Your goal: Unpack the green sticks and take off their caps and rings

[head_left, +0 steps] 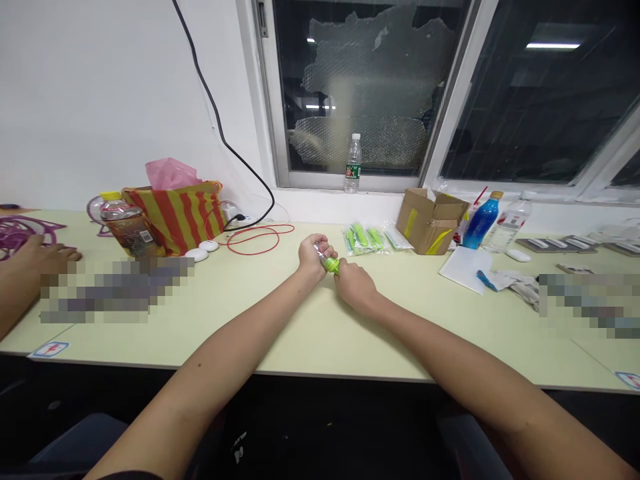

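Observation:
Both my hands meet over the middle of the pale yellow-green table (320,333). My left hand (314,255) is closed round one end of a small green item in a clear wrapper (330,264). My right hand (354,283) is closed on its other end. A little beyond the hands, several more green items in clear packets (367,239) lie flat on the table.
An open cardboard box (431,222) stands right of the packets, with a blue bottle (481,220) and a clear bottle (507,223) beside it. A red-and-yellow striped bag (177,215), a labelled bottle (127,227) and a red cable (253,238) sit left. Another person's hand (43,257) rests at far left.

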Action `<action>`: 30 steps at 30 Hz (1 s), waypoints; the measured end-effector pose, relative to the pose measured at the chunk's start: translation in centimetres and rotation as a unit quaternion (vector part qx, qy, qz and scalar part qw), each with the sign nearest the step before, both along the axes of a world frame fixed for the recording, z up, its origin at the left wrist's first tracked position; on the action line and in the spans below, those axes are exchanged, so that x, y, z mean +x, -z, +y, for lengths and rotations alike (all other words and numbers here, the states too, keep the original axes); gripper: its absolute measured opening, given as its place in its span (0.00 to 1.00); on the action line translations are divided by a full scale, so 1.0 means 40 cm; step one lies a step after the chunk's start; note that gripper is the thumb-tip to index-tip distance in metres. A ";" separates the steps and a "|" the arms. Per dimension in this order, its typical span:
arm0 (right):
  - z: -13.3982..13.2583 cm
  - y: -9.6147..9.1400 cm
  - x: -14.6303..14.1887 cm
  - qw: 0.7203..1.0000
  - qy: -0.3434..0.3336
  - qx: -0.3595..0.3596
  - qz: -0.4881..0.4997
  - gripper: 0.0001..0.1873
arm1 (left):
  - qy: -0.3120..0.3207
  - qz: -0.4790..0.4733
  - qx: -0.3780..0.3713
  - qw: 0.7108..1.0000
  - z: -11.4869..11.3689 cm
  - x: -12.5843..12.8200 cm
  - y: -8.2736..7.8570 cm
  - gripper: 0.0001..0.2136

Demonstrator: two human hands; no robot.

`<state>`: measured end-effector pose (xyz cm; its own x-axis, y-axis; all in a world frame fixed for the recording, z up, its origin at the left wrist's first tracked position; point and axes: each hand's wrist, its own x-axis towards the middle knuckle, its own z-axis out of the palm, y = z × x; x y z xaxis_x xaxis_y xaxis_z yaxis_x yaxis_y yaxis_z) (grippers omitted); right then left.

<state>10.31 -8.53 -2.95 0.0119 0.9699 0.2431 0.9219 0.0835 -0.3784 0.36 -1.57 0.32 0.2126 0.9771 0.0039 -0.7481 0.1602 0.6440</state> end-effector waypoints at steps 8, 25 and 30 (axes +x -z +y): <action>0.000 -0.013 0.041 0.858 -0.227 -0.254 0.384 0.10 | 0.139 -0.002 0.038 0.990 0.004 -0.021 -0.010 0.04; -0.030 -0.031 0.033 0.720 -0.259 -0.386 0.516 0.04 | 0.199 -0.002 0.124 0.972 -0.035 -0.024 -0.042 0.04; -0.014 -0.012 0.020 0.849 -0.154 -0.267 0.429 0.03 | 0.140 0.019 0.102 0.985 -0.024 -0.016 -0.027 0.04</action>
<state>11.10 -9.09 -2.48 -0.3111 0.9284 -0.2031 0.2544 -0.1245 -0.9590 -0.29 -2.54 1.40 0.4769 0.8599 0.1820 -0.6686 0.2204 0.7102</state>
